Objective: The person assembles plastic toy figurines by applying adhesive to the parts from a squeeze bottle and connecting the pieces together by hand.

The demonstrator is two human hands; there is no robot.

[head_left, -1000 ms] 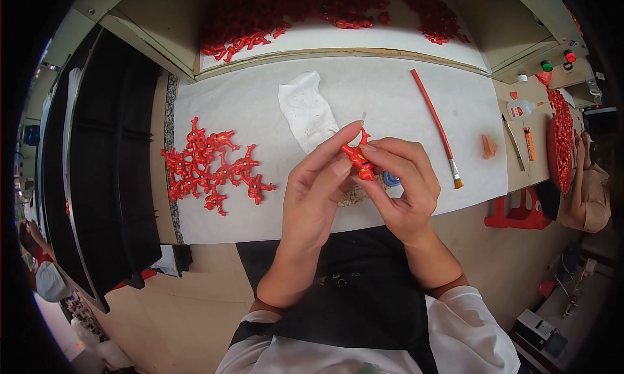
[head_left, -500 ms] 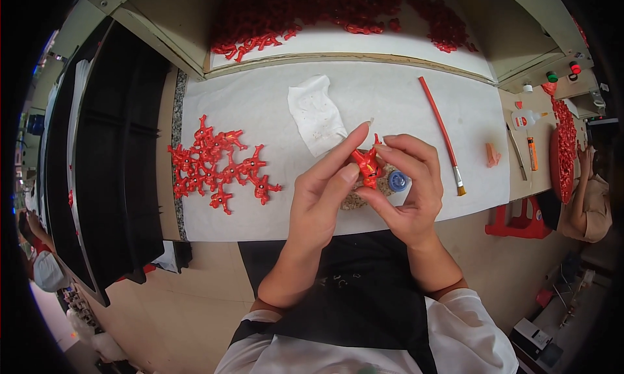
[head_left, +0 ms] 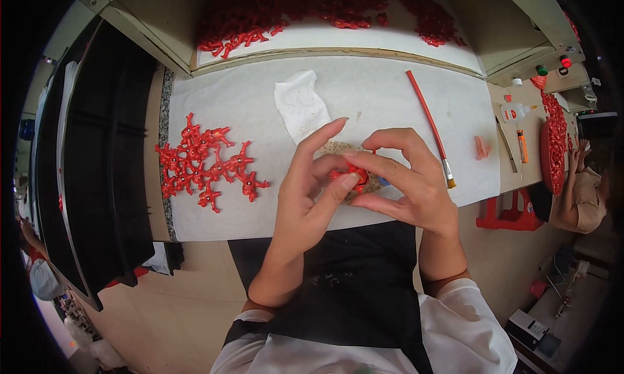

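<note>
I've got both hands, left hand point(head_left: 305, 192) and right hand point(head_left: 406, 182), pinched together on the small red plastic piece point(head_left: 351, 174) over the white paper sheet point(head_left: 364, 94).

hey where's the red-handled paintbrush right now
In the head view the red-handled paintbrush lies on the white paper to the person's right, just beyond the right hand, its bristle end near a small pink piece.

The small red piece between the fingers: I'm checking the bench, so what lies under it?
Under the small red piece shows a speckled tan pad on white paper; both hands cover most of it.
</note>
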